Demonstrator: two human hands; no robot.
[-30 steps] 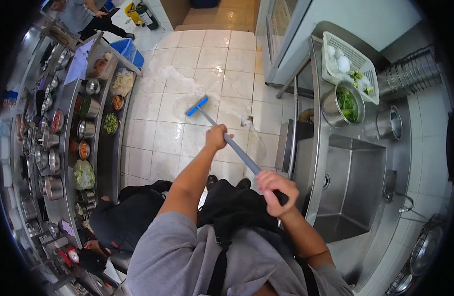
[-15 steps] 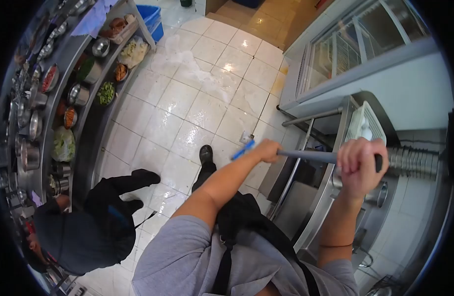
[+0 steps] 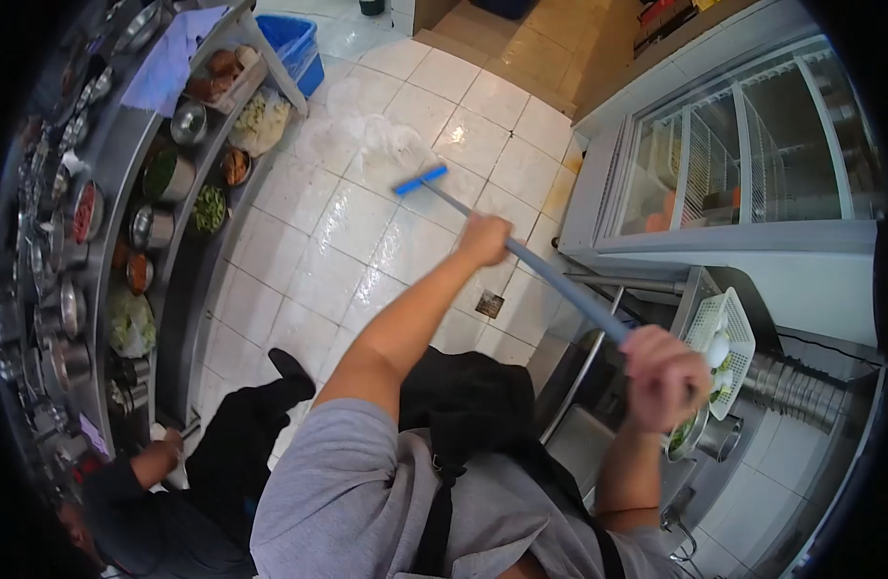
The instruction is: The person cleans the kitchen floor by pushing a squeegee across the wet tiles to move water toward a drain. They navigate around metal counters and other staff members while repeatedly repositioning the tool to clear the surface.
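A long grey-handled floor squeegee [image 3: 550, 280] with a blue head [image 3: 420, 179] reaches out over the wet white floor tiles [image 3: 328, 261]. My left hand [image 3: 485, 240] grips the handle partway down. My right hand [image 3: 664, 376] is closed around the upper end, above the steel counter. The blue head rests on a patch of foamy water [image 3: 367, 135] on the floor.
A steel shelf unit [image 3: 125, 207] with several bowls of food runs along the left. A person in black [image 3: 174, 492] crouches at its near end. A glass-door fridge [image 3: 734, 164] stands at the right, a white basket [image 3: 722, 347] on the counter, a blue bin [image 3: 290, 43] far back.
The squeegee head has swung from near my feet out to the foamy patch farther away. My right hand dropped lower. The person in black shifted lower left.
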